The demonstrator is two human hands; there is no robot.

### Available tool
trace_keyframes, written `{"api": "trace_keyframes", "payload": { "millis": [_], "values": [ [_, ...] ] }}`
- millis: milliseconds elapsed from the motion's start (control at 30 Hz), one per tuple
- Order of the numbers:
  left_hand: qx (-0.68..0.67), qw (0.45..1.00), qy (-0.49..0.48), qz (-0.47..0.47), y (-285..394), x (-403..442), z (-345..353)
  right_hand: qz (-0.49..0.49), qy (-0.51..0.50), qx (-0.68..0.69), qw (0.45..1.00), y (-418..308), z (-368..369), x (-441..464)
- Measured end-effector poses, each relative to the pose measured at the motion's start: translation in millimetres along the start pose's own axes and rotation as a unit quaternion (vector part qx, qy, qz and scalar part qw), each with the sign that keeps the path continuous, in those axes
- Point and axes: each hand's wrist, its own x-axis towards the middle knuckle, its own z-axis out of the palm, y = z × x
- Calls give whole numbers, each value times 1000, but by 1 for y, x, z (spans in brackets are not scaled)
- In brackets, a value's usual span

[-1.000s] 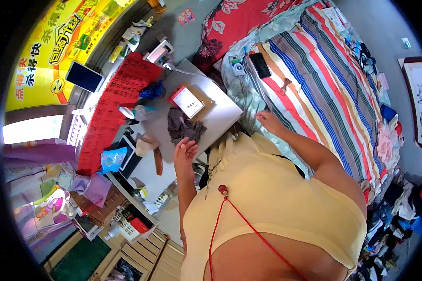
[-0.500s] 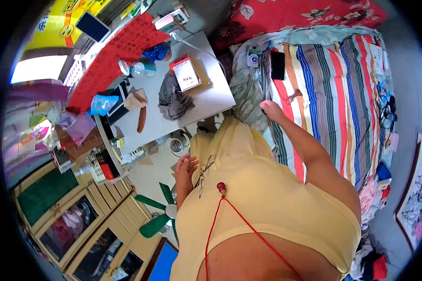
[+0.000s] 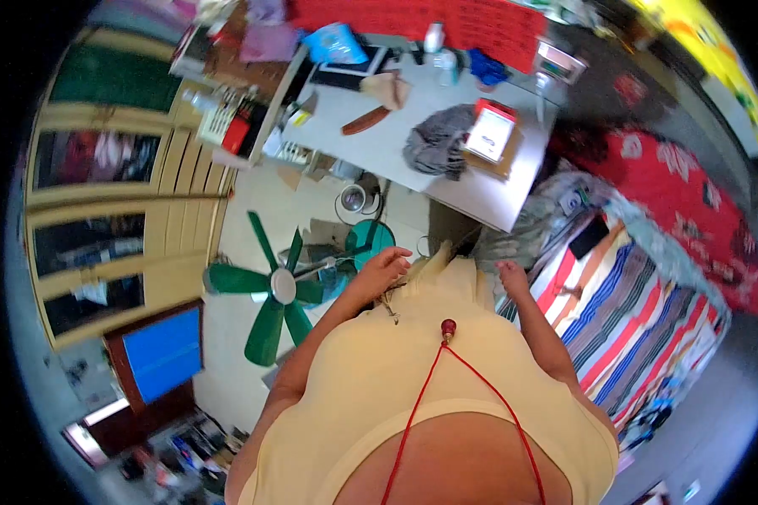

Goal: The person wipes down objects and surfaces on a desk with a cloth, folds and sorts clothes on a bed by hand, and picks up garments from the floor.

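Note:
My left hand (image 3: pixel 385 269) hangs in front of the pale yellow shirt (image 3: pixel 396 353), its fingers loosely bent and apart, holding nothing I can see. It is nearest to the shirt's lower edge and a green-bladed standing fan (image 3: pixel 283 287). On the other side, my right hand (image 3: pixel 511 278) is closed with curled fingers beside the bed. Whatever it may hold is hidden. A striped bed sheet (image 3: pixel 627 307) lies just right of it, with a black phone (image 3: pixel 589 239) on top. A red cord with a red bead pendant (image 3: pixel 448 328) hangs on my chest.
Ahead stands a white table (image 3: pixel 446 181) with a grey cloth (image 3: pixel 438 143), a red-and-white box (image 3: pixel 490 135), a brown comb-like object (image 3: pixel 365 121) and a blue plastic bag (image 3: pixel 335 44). A wooden cabinet (image 3: pixel 101 198) lines the left. A round-based metal object (image 3: pixel 354 199) stands under the table.
My view has swung to the left, so the table and bed sit further right. The left hand has come forward; the right hand has drawn in from over the bed's edge toward my body.

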Motion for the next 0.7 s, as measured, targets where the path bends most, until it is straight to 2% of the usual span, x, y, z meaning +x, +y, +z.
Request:
{"api": "trace_keyframes", "payload": {
  "millis": [33,67,133,167,233,300,367,433,567,633,667,700],
  "values": [
    [85,996,29,18,0,-8,0,5,-15,18,1000,-6,1,3],
    [64,997,48,20,-3,-16,-3,-8,-32,0,999,-13,1,11],
    [45,997,58,9,-13,-36,-6,43,-91,-4,995,-45,-1,12],
    [-11,998,54,6,-19,-47,-8,40,-110,-25,993,-58,-3,15],
    [-105,993,57,-3,-51,-61,-12,-30,-154,-38,987,-90,-1,28],
    [-131,989,53,-33,-54,-82,-17,-40,-102,-38,993,-133,4,16],
    [-148,987,49,-26,-90,-86,-20,-31,-106,-42,993,-153,9,8],
    [-152,987,42,-10,-113,-98,-21,-8,-111,-9,994,-152,16,0],
    [-155,985,71,5,-146,-136,-27,32,-156,-65,985,-140,29,-23],
    [-149,984,99,-3,-172,-153,-24,-19,-190,-188,963,-143,40,-39],
    [-128,984,124,-10,-183,-161,-21,-19,-197,-200,960,-143,46,-46],
    [-149,980,127,-38,-185,-173,-21,-66,-199,-203,956,-141,54,-51]
  ]
}}
